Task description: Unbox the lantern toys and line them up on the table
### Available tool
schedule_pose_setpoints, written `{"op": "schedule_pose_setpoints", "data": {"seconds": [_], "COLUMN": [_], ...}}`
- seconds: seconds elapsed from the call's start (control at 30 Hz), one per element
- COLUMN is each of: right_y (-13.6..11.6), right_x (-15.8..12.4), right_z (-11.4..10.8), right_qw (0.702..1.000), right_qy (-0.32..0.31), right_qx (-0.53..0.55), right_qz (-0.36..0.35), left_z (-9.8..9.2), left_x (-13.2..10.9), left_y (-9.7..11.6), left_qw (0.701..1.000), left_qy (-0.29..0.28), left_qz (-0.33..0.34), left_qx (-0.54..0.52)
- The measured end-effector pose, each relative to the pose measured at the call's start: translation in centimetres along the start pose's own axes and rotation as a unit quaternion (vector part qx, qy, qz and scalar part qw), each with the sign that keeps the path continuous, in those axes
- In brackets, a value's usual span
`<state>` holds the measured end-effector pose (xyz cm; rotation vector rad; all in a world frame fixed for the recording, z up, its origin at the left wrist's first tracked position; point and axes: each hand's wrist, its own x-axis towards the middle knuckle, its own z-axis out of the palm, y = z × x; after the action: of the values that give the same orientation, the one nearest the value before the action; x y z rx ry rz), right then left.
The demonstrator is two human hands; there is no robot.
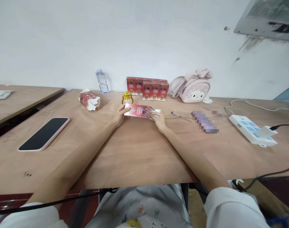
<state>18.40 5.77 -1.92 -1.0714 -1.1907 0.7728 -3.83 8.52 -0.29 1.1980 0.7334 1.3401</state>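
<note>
Both my hands hold a flat red printed carton (139, 111) low over the wooden table (135, 152). My left hand (118, 116) grips its left end with the thumb on top. My right hand (159, 119) pinches its right end, where a white flap shows. Just behind the carton stands a small clear bottle with a gold cap (127, 98). Further back, several red boxes (148, 87) stand upright in a row against the wall.
An opened red box (89, 100) lies at the left, a clear water bottle (102, 81) behind it. A phone in a pink case (44, 133) lies front left. A pink cat backpack (193, 86), a screwdriver (181, 116), a blurred purple item (204, 121) and a white power strip (252, 130) are to the right.
</note>
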Motion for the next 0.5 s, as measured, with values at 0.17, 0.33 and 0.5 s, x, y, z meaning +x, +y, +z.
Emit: {"op": "schedule_pose_setpoints", "data": {"seconds": [0.17, 0.33, 0.5], "right_y": [-0.1, -1.6, -4.9], "right_x": [0.5, 2.8, 6.3], "right_z": [0.0, -1.0, -3.2], "right_qw": [0.997, 0.972, 0.957], "right_qy": [0.051, 0.113, 0.152], "right_qx": [0.022, 0.177, 0.241], "right_qz": [0.045, 0.103, 0.062], "left_z": [0.0, -0.2, -0.7], "left_x": [0.1, 0.3, 0.6], "left_y": [-0.1, 0.0, 0.2], "left_qw": [0.999, 0.997, 0.99], "left_qy": [0.021, 0.057, 0.092], "left_qz": [-0.006, 0.005, -0.008], "left_qx": [-0.028, -0.057, -0.105]}}
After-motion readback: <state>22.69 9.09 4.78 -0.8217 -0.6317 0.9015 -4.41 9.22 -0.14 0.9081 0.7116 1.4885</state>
